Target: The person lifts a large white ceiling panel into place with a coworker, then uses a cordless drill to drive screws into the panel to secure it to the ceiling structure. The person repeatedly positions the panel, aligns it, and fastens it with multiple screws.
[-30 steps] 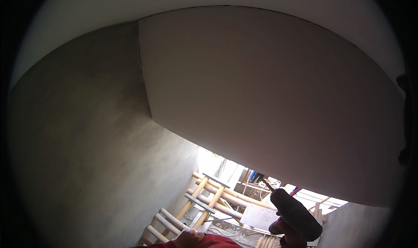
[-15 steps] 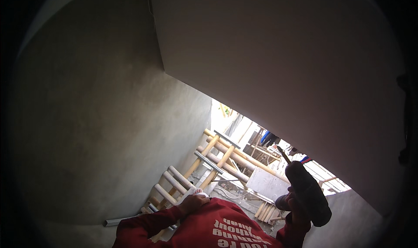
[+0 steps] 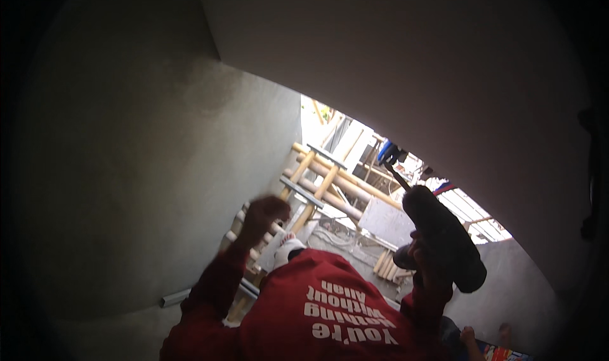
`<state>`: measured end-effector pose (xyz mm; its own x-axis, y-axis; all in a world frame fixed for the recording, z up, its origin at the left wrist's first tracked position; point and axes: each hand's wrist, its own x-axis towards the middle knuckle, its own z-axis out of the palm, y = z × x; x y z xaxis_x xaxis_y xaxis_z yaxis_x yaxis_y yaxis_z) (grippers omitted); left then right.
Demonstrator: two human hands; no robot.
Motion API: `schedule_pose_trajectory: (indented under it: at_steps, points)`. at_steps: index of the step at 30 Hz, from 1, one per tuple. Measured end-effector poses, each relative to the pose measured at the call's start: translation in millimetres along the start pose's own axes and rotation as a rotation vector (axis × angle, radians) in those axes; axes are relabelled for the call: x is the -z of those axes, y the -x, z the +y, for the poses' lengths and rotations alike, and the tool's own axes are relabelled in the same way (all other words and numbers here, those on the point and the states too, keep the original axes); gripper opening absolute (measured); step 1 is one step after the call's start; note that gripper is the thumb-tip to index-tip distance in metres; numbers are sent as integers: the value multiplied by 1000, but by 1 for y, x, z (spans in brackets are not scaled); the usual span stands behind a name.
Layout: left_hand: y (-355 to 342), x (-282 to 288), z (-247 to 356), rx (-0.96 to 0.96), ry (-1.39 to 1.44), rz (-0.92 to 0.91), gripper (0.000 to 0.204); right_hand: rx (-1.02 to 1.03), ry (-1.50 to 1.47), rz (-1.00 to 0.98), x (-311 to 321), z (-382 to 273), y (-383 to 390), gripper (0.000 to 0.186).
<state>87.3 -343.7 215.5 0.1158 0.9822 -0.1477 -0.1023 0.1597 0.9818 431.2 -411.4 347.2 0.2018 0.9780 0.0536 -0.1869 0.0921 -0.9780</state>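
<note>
My right hand (image 3: 426,254) grips a dark cordless drill (image 3: 442,234), whose long bit (image 3: 398,178) points up and to the left, near the slanted edge of a smooth board or panel (image 3: 380,57). Shadow hides much of the drill's detail. To the left, my left hand (image 3: 269,212) is raised off my chest with its fingers curled in; motion smears it, and whatever it may hold cannot be made out. My red sweatshirt (image 3: 298,316) fills the lower middle.
A bare grey wall (image 3: 158,183) rises on the left. Below lie bamboo poles (image 3: 323,186) lashed or clamped with metal bars (image 3: 301,192), and a pale board (image 3: 385,220). At the lower right another person's hand (image 3: 468,335) shows beside a colourful printed item (image 3: 501,353). A blue-and-black object (image 3: 391,153) hangs near the panel edge.
My left hand has risen from my chest, up and to the left. The drill in my right hand sits higher in view. Another person's hand has come into sight at the lower right.
</note>
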Motion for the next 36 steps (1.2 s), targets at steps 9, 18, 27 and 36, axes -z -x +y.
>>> schedule_pose_trajectory:
  at_steps: [9,18,27,36]
  points:
    - [-52,-53,122,-337,451,-213,4,314,306,-388,-4,23,-9,44]
    - [-51,-74,131,-360,409,-285,3,-60,-212,-414,5,15,-14,50]
    - [-55,-77,133,-380,390,-308,5,141,-37,-408,1,7,-17,40]
    - [-72,-83,162,-452,215,-321,7,470,385,-332,-39,-3,-46,38]
